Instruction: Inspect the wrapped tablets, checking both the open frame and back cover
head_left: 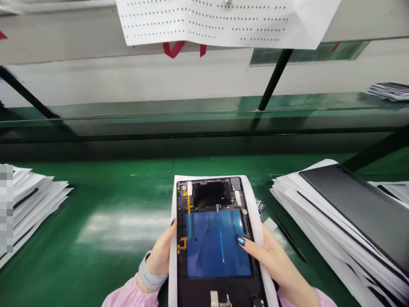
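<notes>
– Since head is the only view, start there. What have the hands got?

– Opened tablet (pixel 220 245), internals up, between both hands, white sheet (pixel 173 273) under it. Left hand (pixel 162 249) grips the left edge, sheet included; most of its fingers are hidden. Right hand (pixel 277 258) grips the right edge, thumb (pixel 254 248) reaching over onto the blue panel (pixel 206 256).

– Lifted, or down on the surface (pixel 121 192)?

– Can't tell. Near end runs out of frame.

– How far along?

– My read: opening-up is done. It's uncovered, with orange flex (pixel 188 202) exposed along the left-hand side. Blue panel is in place, black rectangle (pixel 211 194) beyond it too. Cream tab (pixel 214 298) at the near end, cut off, can't judge it. Not done: closing up. Whether anything inside is unplugged, can't tell.

– Around the hands?

– Just right of the right hand: dark slim tool (pixel 290 238), maybe tweezers, lying free. Small metallic piece (pixel 260 206) just beyond that hand, white scrap (pixel 270 224) right beside it. Farther right, right-hand stack (pixel 298 213) of white sheets, dark panel (pixel 354 200) on top. Well left of the left hand, another stack (pixel 41 209).

– Hands touching either stack?

– No. Both on tablet and sheet only.
</notes>
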Tool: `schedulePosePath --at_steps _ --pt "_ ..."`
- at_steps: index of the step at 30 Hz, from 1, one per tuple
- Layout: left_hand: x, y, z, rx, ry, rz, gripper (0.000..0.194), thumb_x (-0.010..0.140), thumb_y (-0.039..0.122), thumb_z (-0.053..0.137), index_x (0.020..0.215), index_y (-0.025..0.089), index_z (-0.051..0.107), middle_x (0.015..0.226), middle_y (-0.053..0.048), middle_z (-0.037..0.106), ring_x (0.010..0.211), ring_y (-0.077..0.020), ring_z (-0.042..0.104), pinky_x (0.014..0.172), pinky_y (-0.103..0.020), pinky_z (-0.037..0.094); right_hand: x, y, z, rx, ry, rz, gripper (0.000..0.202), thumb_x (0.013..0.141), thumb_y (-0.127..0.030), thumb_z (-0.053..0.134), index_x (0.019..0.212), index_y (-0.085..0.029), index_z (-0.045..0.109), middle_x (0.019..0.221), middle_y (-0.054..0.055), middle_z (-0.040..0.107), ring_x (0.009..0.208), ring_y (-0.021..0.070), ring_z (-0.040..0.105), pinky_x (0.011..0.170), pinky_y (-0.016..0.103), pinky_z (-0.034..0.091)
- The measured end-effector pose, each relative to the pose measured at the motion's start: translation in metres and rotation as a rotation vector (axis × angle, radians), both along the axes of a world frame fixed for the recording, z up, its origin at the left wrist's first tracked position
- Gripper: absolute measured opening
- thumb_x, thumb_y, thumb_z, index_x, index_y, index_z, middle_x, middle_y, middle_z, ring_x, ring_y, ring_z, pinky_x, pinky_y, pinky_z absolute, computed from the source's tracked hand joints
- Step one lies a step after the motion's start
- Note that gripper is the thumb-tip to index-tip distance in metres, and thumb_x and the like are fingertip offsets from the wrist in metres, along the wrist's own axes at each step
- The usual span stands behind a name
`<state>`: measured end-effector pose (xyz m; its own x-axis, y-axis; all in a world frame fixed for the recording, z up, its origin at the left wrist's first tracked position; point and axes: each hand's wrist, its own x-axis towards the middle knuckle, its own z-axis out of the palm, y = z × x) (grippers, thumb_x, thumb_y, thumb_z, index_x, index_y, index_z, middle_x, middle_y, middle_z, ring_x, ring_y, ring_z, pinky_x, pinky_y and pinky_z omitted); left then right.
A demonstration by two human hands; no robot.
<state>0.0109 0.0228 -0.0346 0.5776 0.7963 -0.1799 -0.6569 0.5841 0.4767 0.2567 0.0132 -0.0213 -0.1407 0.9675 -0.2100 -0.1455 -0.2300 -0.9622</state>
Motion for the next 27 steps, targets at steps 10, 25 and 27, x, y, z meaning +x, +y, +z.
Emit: schedulePosePath --at_steps 10,25,27 --pt "0.002 -0.001 -0.004 -0.137 -0.025 -0.056 0.039 0.085 0.049 0.069 0.109 0.021 0.078 0.089 -0.006 0.081 0.096 -0.0297 0.074 0.107 -0.041 0.045 0.015 0.003 -0.009 0.174 -0.088 0.004 0.085 0.091 -0.049 0.065 0.157 -0.039 0.013 0.137 0.009 0.062 0.121 0.0288 0.062 0.101 0.045 0.051" --pt "-0.006 -0.016 -0.026 -0.149 0.049 -0.015 0.042 0.087 0.050 0.066 0.114 0.018 0.076 0.110 -0.008 0.077 0.106 -0.0277 0.071 0.097 -0.032 0.053 0.015 0.017 -0.007 0.439 -0.424 0.028 0.048 0.093 -0.057 0.057 0.061 -0.022 0.071 0.064 0.005 0.066 0.065 0.0223 0.063 0.062 0.028 0.055" --pt "-0.009 -0.020 -0.036 -0.175 0.086 0.004 0.043 0.090 0.049 0.063 0.116 0.017 0.074 0.112 -0.009 0.076 0.110 -0.0278 0.070 0.100 -0.034 0.051 0.013 0.018 -0.007 0.465 -0.466 -0.031 0.050 0.093 -0.056 0.057 0.058 -0.022 0.069 0.060 0.003 0.063 0.061 0.0207 0.062 0.058 0.026 0.053"
